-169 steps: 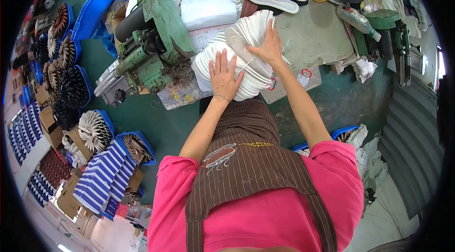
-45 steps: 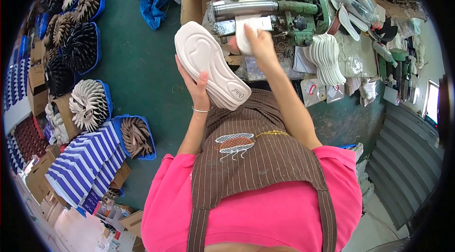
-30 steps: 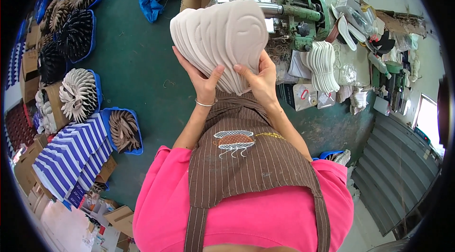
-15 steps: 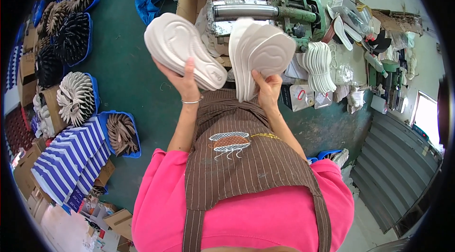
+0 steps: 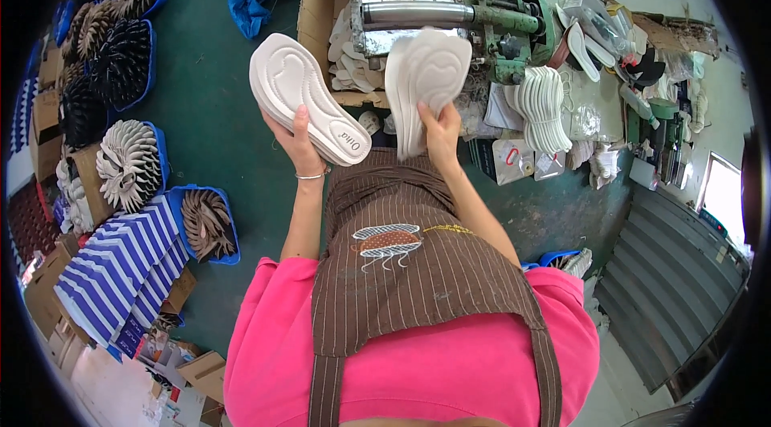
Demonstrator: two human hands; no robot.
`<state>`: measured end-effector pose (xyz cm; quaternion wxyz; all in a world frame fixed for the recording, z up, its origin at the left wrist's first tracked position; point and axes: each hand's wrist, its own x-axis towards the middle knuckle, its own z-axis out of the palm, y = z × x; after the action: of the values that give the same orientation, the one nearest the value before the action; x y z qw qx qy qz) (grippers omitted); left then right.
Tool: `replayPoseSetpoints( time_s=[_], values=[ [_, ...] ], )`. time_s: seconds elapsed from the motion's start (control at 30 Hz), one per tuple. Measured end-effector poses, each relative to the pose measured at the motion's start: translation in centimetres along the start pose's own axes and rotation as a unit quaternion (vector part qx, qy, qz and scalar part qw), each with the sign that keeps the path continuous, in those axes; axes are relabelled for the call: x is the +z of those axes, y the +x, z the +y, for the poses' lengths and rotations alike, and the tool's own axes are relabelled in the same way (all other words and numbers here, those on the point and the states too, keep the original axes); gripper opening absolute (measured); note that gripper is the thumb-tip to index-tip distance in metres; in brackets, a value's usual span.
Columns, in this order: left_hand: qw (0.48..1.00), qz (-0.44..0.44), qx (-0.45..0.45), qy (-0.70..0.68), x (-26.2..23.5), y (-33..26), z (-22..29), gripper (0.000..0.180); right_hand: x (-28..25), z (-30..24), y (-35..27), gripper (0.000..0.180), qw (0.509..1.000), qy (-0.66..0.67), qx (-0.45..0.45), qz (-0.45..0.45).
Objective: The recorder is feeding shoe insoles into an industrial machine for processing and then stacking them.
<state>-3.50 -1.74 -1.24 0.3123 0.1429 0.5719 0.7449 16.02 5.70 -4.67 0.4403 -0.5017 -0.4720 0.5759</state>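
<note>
My left hand (image 5: 299,146) is closed around a neat stack of white insoles (image 5: 295,90), thumb on top near the heel ends. The top insole has moulded contour lines and dark print at its heel. In my right hand (image 5: 441,136) is a second bunch of white insoles (image 5: 434,74), gripped low, its upper ends slightly fanned and blurred by motion. The two bunches are apart, held above my brown striped apron (image 5: 418,290). Just beyond them stands a green machine with a shiny metal roller (image 5: 418,13).
A cardboard box (image 5: 317,2) with white cut pieces stands beside the machine. On the bench at right lies a tied bundle of white insoles (image 5: 540,110). Blue baskets (image 5: 233,246) of insoles line the left floor. A corrugated metal panel (image 5: 675,282) is at lower right.
The right-hand bunch has shifted slightly left and its fan has narrowed. The left-hand stack has turned more upright and moved slightly down, so its heel print now shows clearly.
</note>
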Motion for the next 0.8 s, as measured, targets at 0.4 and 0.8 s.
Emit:
replayPoseSetpoints(
  time_s=[0.4,0.8],
  values=[
    [0.999,-0.046,0.007,-0.001,0.8,-0.2,-0.3,0.065,1.1,0.3,0.3,0.021,0.996,-0.065,-0.046,0.028],
    [0.991,-0.126,-0.004,0.045,1.8,-1.5,-0.1,0.079,1.7,-2.6,4.4,0.024,0.974,0.101,0.183,-0.085]
  ],
)
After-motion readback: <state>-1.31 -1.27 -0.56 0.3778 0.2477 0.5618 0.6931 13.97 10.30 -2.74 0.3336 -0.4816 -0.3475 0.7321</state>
